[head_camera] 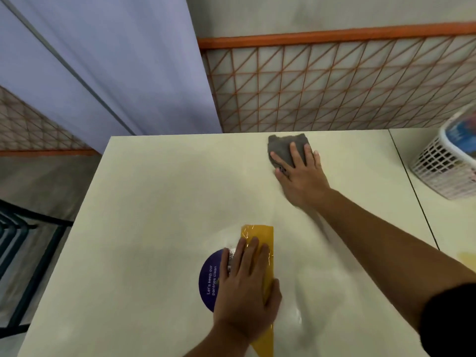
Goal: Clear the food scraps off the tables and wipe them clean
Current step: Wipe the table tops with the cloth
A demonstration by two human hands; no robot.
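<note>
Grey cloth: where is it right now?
In the head view, the grey cloth lies at the far edge of the table, right of centre, under the right hand.

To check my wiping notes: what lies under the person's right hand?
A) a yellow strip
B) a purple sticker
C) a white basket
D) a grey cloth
D: the right hand presses with flat fingers on the grey cloth, near the far edge of the table.

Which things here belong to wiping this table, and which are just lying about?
In the job: grey cloth, right hand pressing it, table top.
Just there: yellow strip under the left hand, purple sticker, white basket.
</note>
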